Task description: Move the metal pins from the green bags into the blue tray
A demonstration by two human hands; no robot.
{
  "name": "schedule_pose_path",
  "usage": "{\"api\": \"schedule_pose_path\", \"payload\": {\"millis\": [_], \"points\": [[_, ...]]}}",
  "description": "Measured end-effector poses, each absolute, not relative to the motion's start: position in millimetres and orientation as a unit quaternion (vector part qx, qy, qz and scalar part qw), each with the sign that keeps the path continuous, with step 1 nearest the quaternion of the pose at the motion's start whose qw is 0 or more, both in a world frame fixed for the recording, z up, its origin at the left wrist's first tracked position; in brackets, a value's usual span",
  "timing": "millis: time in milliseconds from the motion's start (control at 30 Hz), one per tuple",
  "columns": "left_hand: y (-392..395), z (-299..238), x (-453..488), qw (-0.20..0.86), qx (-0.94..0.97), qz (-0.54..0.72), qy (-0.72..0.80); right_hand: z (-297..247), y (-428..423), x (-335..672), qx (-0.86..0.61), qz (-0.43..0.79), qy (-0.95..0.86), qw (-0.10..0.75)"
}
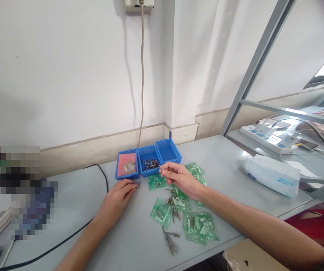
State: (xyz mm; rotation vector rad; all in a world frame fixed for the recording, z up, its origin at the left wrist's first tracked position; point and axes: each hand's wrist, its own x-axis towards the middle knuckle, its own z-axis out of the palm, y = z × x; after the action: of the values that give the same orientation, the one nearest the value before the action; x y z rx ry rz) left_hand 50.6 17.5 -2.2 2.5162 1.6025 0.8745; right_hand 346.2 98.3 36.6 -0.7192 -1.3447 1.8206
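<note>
My right hand (179, 178) is raised a little above the table and pinches a small metal pin (161, 167) just in front of the middle blue bin (149, 164), which holds several dark metal pins. My left hand (119, 197) rests on the grey table (74, 203) below the left blue bin (126, 165), fingers pressed together on a small metal pin (138, 184). Green plastic bags of pins (198, 226) and loose pins (170, 241) lie under and near my right forearm.
A third blue bin (168, 150) stands to the right of the other two. A black cable (66, 239) crosses the table at left. A white wrapped pack (271, 175) lies at right, beside a metal frame (252, 71) and power strips (266, 135). A beige cable (143, 75) hangs down the wall.
</note>
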Motion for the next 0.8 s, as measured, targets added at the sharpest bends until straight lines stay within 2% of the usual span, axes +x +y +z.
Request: {"api": "schedule_pose_path", "payload": {"millis": [800], "points": [[16.9,-0.1,52.7,0.015,0.809,0.291,0.510,42.7,93.7,344.8,-0.299,0.695,-0.539,0.370]]}}
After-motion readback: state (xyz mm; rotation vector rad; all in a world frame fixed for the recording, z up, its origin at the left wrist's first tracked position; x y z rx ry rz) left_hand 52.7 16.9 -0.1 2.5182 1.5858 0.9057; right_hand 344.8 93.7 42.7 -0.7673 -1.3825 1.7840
